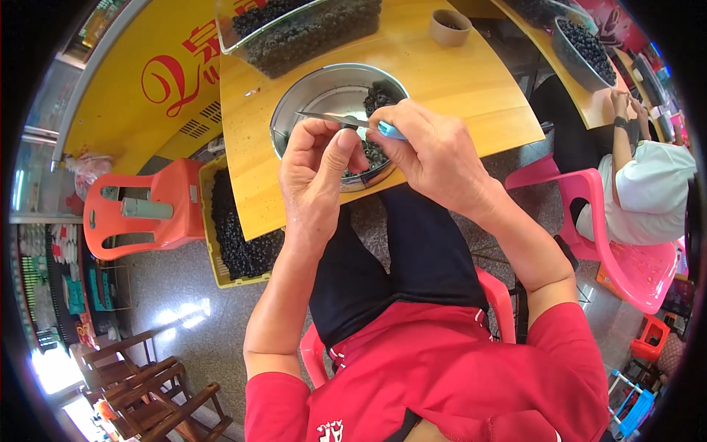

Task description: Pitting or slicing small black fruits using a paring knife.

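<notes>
My right hand (438, 151) grips a small knife (329, 118) by its blue handle. The thin pointed blade reaches left, over the fingers of my left hand (313, 166). My left thumb and fingers are pinched together beside the blade, and whatever they hold is too small and hidden to name. Both hands are above the near side of a round metal basin (313, 92) on the wooden table. Small dark rounded pieces (381, 96) lie along its right side, and paler greenish ones show lower down, partly behind my hands.
A clear tub (309, 40) full of dark pieces and a small brown bowl (450, 28) stand farther back. Left of the table are a yellow crate (221, 272) of dark pieces and an orange chair (143, 206). Another person (655, 184) sits right, near a pink chair (596, 199).
</notes>
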{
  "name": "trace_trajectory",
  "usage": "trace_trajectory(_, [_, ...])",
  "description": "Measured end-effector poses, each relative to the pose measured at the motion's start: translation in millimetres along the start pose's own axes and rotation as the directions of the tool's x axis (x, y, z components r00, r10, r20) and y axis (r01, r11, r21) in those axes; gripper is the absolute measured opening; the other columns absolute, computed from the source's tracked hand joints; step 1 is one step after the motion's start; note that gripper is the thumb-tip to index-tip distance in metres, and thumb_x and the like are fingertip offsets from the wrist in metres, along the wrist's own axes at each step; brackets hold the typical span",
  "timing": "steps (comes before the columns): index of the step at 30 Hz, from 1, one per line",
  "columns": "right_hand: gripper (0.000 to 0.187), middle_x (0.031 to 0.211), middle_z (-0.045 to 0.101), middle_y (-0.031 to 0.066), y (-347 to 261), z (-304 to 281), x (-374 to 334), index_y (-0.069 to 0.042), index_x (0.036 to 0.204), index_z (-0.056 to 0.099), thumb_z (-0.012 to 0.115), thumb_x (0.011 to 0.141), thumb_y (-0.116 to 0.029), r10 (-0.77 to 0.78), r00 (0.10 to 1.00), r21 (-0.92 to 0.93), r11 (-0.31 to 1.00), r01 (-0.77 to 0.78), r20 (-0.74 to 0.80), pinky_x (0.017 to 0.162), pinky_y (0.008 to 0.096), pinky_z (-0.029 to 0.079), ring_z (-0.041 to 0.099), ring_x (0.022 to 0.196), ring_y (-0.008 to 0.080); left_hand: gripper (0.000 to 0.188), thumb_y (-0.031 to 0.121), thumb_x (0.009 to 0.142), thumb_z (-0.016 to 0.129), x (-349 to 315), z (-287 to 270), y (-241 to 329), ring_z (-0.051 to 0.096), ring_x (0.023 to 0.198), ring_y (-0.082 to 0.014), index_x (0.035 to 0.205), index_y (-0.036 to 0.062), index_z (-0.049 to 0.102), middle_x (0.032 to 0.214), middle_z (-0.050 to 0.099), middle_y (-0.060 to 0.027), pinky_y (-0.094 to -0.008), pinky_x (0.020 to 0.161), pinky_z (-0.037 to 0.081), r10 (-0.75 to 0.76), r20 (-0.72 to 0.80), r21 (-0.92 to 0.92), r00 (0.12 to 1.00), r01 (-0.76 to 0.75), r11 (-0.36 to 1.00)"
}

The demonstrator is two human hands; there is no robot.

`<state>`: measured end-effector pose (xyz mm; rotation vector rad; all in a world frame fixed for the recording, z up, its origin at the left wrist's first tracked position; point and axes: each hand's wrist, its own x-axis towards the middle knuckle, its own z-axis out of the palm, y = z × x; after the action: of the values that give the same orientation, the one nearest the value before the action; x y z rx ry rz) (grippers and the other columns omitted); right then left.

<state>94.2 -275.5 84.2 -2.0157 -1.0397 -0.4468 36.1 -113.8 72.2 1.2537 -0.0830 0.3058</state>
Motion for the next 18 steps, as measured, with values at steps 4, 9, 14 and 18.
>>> trace_trajectory(4, [0.012, 0.08, 0.06, 0.0135, 1, 1, -1, -0.002, 0.095, 0.058, 0.063, 0.086, -0.008, -0.01, 1.0, 0.004, 1.0, 0.01, -0.009, 0.056, 0.036, 0.046, 0.06, 0.067, 0.0321, 0.016, 0.014, 0.094, 0.06, 0, 3, -2, 0.054, 0.071, -0.009, 0.103, 0.0025, 0.052, 0.079, 0.058, -0.0036, -0.0222, 0.067, 0.044, 0.004, 0.007, -0.045, 1.0, -0.004, 0.999])
trace_trajectory(9, [0.012, 0.082, 0.061, 0.0136, -5, 3, -1, -0.002, 0.096, 0.057, 0.062, 0.086, -0.006, -0.004, 1.0, 0.006, 1.0, 0.004, -0.018, 0.058, 0.0369, 0.048, 0.062, 0.071, 0.0333, 0.015, 0.011, 0.093, 0.059, -2, 6, -4, 0.052, 0.07, -0.0089, 0.103, 0.0021, 0.052, 0.083, 0.058, -0.004, -0.0219, 0.066, 0.043, 0.047, -0.01, -0.124, 0.999, -0.048, 0.991])
trace_trajectory(14, [0.01, 0.08, 0.062, 0.0136, 17, 7, -6, -0.001, 0.095, 0.057, 0.061, 0.088, -0.008, 0.037, 0.999, -0.113, 0.993, -0.039, -0.018, 0.059, 0.0359, 0.048, 0.063, 0.071, 0.032, 0.014, 0.008, 0.093, 0.058, -4, 5, 7, 0.053, 0.07, -0.0105, 0.104, 0.0008, 0.053, 0.087, 0.058, -0.005, -0.0224, 0.064, 0.043, 0.187, 0.07, -0.207, 0.98, -0.169, 0.964])
trace_trajectory(18, [0.018, 0.076, 0.061, 0.0085, 1, -6, 1, 0.0, 0.095, 0.06, 0.06, 0.093, -0.019, 0.271, 0.962, 0.203, 0.941, -0.272, 0.035, 0.057, 0.0281, 0.046, 0.059, 0.064, 0.0167, 0.017, 0.011, 0.095, 0.056, -2, -2, 3, 0.049, 0.068, -0.0115, 0.108, 0.0, 0.057, 0.085, 0.057, -0.0069, -0.0232, 0.062, 0.04, 0.176, 0.06, -0.196, 0.983, -0.162, 0.967])
